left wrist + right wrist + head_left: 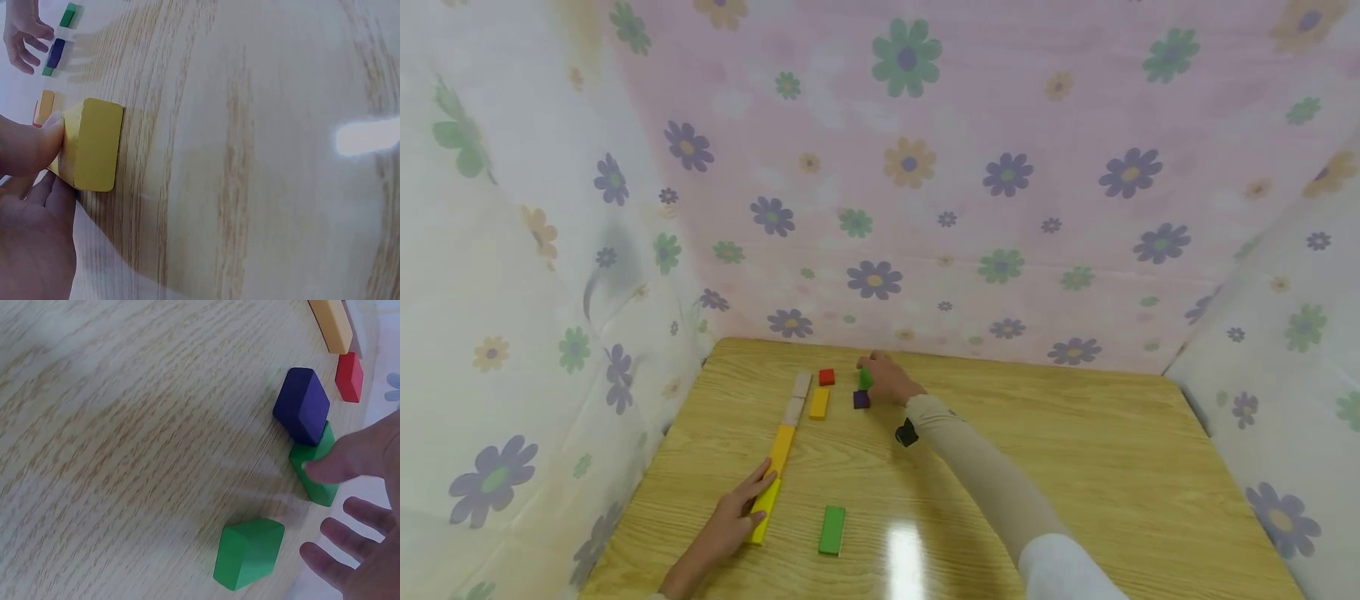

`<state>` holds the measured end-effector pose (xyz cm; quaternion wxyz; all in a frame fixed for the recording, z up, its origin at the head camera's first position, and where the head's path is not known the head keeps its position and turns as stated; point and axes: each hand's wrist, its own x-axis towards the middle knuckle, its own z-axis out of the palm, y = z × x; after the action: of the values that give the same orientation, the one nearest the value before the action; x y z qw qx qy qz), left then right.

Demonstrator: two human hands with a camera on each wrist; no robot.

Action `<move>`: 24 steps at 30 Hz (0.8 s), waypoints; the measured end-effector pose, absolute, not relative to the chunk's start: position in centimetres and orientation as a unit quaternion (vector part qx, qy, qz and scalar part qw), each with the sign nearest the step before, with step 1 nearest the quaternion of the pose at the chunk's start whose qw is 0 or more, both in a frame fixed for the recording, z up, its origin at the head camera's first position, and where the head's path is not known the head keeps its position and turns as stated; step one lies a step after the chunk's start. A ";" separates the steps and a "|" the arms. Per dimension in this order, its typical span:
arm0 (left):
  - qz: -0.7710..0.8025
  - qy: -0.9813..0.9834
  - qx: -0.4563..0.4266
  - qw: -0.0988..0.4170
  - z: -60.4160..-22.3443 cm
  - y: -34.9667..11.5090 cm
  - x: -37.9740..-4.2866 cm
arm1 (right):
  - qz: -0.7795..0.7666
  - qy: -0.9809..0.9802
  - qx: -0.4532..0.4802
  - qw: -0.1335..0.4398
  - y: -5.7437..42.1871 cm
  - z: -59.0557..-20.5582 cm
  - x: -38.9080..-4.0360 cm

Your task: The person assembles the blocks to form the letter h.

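Within the left hand [724, 518], pinched seemingly to steady a line, sits one yellow block [766, 512]; ahead, one orange block [780, 450] and two pale blocks [793, 411] continue it. Of three green blocks [248, 553], one lies under the thumb of the wide-spread right hand [889, 380], contact unclear, one beside that hand, one right of the left. Left of the right: one purple block [303, 406], one red block [827, 377], one amber block [819, 404].

I see the yellow block [100, 145] in the left hand [726, 523] as smooth, matt, painted-looking. Pale blocks [793, 411] beyond that hand: bare-wood look. Green block [319, 489] by the right hand [891, 382]: smooth, low sheen. Tabletop [1075, 467] under both: wood-grain, glossy, throwing glare. Sheeting [955, 317] beyond the right hand: thin, creased; can't tell cloth from plastic. Sleeve [1000, 475] behind it: matt cloth.
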<state>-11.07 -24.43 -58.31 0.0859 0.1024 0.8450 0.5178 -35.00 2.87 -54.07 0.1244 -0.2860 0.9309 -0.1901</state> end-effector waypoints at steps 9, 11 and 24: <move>0.508 0.851 0.096 0.088 -58.0 -24.5 -11.1 | -0.120 0.937 -0.305 0.118 2.3 -53.1 -34.0; 0.506 0.852 0.100 0.087 -58.0 -24.6 -11.0 | -0.108 0.938 -0.307 0.121 2.2 -53.1 -33.7; 0.513 0.847 0.099 0.098 -58.2 -24.4 -11.0 | -0.147 0.942 -0.287 0.090 3.4 -54.5 -34.3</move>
<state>-11.01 -24.41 -58.25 0.0981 0.0995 0.8470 0.5130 -34.26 3.36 -54.51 0.0903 -0.2870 0.9422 -0.1472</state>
